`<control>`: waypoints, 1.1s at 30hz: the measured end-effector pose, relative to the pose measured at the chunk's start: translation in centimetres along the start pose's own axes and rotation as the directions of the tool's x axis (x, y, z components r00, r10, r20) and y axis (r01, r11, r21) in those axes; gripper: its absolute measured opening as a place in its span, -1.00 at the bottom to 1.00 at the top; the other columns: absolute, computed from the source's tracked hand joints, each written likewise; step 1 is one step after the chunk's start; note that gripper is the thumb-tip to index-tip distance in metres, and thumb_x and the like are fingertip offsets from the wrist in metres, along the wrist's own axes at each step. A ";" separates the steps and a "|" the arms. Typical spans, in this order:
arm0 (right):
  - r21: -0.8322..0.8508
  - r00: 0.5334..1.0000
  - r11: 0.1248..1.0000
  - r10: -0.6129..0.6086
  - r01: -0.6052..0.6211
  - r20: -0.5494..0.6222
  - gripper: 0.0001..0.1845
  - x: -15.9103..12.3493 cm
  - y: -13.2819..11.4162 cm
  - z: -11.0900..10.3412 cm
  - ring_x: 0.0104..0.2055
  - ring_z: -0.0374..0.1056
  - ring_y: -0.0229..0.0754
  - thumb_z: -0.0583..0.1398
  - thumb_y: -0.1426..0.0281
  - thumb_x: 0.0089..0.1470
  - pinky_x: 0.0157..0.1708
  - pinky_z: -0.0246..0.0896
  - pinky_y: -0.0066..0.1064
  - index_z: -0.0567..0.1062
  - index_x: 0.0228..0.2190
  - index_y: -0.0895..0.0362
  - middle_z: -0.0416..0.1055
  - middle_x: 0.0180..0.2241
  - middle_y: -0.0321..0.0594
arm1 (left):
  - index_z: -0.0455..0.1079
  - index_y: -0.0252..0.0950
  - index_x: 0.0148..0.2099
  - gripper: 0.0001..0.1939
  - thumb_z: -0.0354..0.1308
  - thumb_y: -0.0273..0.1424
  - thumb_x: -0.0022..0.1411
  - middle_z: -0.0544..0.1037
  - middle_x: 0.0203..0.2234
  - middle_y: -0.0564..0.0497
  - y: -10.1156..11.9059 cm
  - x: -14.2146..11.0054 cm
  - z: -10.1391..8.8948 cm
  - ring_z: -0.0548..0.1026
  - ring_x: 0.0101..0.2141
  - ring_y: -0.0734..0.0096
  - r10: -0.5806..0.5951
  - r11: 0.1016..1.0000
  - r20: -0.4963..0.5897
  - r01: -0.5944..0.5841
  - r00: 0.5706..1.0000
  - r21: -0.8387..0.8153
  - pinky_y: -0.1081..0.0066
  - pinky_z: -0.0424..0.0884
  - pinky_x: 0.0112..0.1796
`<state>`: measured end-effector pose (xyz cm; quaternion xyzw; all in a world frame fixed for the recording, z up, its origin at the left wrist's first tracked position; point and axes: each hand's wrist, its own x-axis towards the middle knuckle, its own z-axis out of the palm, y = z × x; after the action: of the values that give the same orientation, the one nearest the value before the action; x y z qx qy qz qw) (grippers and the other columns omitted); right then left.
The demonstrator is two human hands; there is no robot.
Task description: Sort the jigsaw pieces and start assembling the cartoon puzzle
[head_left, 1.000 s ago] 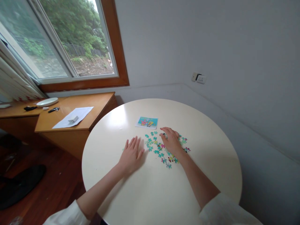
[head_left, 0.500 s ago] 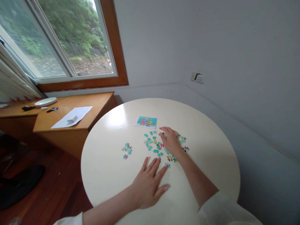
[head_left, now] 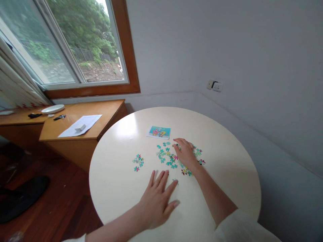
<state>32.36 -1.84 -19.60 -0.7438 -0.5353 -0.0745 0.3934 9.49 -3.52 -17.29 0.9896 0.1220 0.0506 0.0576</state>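
Note:
My left hand lies low over the table with its fingers spread. Its index fingertip is on a single jigsaw piece and partly covers it. Over the right part of the loose jigsaw pieces is my right hand, its thumb and fingers curved and apart. A pale piece shows in the gap between thumb and index finger; it does not look gripped. Other pieces are hidden under that hand. The pieces are mostly turquoise, some with pink, yellow or dark parts.
A small group of pieces lies apart on the left. Behind the pieces is a cartoon picture card. All rest on a round white table. At left stands a wooden desk with paper and a white plate.
My left hand has slid a little left and toward me, and the piece under its index finger has moved with it. My right hand has barely moved. The view has shifted slightly.

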 end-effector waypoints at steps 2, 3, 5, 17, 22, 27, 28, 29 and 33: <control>0.002 1.000 1.000 -0.006 0.006 0.002 -0.69 0.0 0.0 0.1 -0.03 0.26 -0.07 -0.01 0.37 0.10 -0.03 -0.01 -0.13 0.42 -0.16 0.13 0.40 -0.11 -0.10 | -0.03 -0.15 0.28 -0.44 -0.24 -0.10 0.30 0.04 0.23 -0.21 -0.9 -1.1 -0.3 -0.02 0.22 0.01 -0.020 0.999 0.006 0.020 1.000 0.035 -0.11 -0.09 0.13; 0.002 1.000 1.000 -0.008 0.008 0.004 -0.69 0.0 0.1 0.1 -0.03 0.26 -0.06 -0.01 0.37 0.10 -0.03 -0.01 -0.13 0.42 -0.16 0.13 0.40 -0.11 -0.10 | -0.02 -0.15 0.27 -0.45 -0.23 -0.10 0.30 0.05 0.22 -0.21 -1.5 -1.6 -0.5 -0.01 0.21 0.00 -0.038 0.998 0.006 0.038 0.999 0.054 -0.12 -0.09 0.12; 0.003 1.000 1.000 -0.009 0.009 0.006 -0.69 0.0 0.0 0.2 -0.03 0.26 -0.06 -0.01 0.37 0.11 -0.03 -0.02 -0.13 0.42 -0.16 0.14 0.39 -0.11 -0.10 | 0.02 -0.15 0.26 -0.46 -0.24 -0.10 0.30 0.07 0.22 -0.20 -2.5 -2.3 -0.6 0.00 0.21 -0.02 -0.092 0.991 0.004 0.091 0.996 0.096 -0.14 -0.09 0.12; 0.012 1.000 1.000 -0.019 0.019 -0.024 -0.70 0.0 0.4 0.4 -0.05 0.27 -0.08 -0.01 0.37 0.10 -0.04 0.00 -0.15 0.43 -0.17 0.14 0.41 -0.12 -0.10 | 0.15 -0.40 0.17 -0.41 -0.27 -0.09 0.30 0.18 0.18 -0.20 -6.7 -2.8 -0.5 0.04 0.20 0.05 -0.151 0.966 -0.056 0.159 0.987 0.206 -0.13 -0.24 0.15; 0.006 0.999 1.000 -0.028 0.028 -0.043 -0.70 0.1 0.4 0.2 -0.04 0.27 -0.08 -0.01 0.38 0.11 -0.05 0.00 -0.17 0.42 -0.17 0.14 0.41 -0.12 -0.10 | 0.14 -0.40 0.18 -0.44 -0.27 -0.13 0.32 0.16 0.18 -0.21 -6.8 -2.6 -0.2 0.04 0.20 0.04 -0.159 0.961 -0.095 0.176 0.983 0.214 -0.14 -0.22 0.14; -0.003 0.998 1.000 -0.011 0.011 -0.061 -0.70 0.1 0.3 0.1 -0.04 0.27 -0.08 -0.01 0.37 0.12 -0.04 -0.01 -0.16 0.43 -0.17 0.13 0.41 -0.12 -0.11 | -0.06 -0.35 0.28 -0.39 -0.29 -0.11 0.31 0.06 0.23 -0.19 -3.5 -0.4 -0.3 -0.01 0.21 0.03 -0.028 0.984 -0.072 0.041 0.997 0.175 -0.12 -0.22 0.14; -0.002 0.998 1.000 -0.007 0.007 -0.063 -0.70 0.1 0.4 0.1 -0.04 0.27 -0.08 -0.01 0.37 0.12 -0.04 -0.01 -0.16 0.43 -0.18 0.13 0.41 -0.12 -0.11 | -0.08 -0.36 0.28 -0.38 -0.29 -0.11 0.31 0.03 0.23 -0.19 -2.6 0.3 -0.3 -0.03 0.22 0.03 0.008 0.987 -0.071 0.003 0.997 0.160 -0.11 -0.24 0.14; 0.000 0.998 1.000 -0.005 0.005 -0.065 -0.71 0.1 0.4 0.1 -0.04 0.27 -0.08 -0.01 0.37 0.12 -0.04 -0.01 -0.16 0.43 -0.18 0.13 0.41 -0.12 -0.10 | -0.10 -0.37 0.29 -0.38 -0.31 -0.11 0.32 0.03 0.23 -0.19 -1.7 1.0 -0.3 -0.04 0.22 0.05 0.040 0.989 -0.075 -0.029 0.996 0.144 -0.08 -0.25 0.15; 0.006 0.998 1.000 -0.008 0.009 -0.064 -0.71 0.1 0.3 0.0 -0.04 0.26 -0.08 -0.01 0.38 0.12 -0.03 -0.01 -0.17 0.43 -0.17 0.15 0.41 -0.13 -0.10 | -0.06 -0.40 0.28 -0.37 -0.36 -0.10 0.32 0.07 0.22 -0.18 0.8 3.8 0.3 -0.02 0.22 0.07 0.110 0.990 -0.092 -0.102 0.990 0.096 -0.03 -0.24 0.16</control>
<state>32.65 -1.78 -19.71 -0.7375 -0.5258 -0.0983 0.4122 13.37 -3.36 -17.13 0.9926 0.0740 0.0957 0.0035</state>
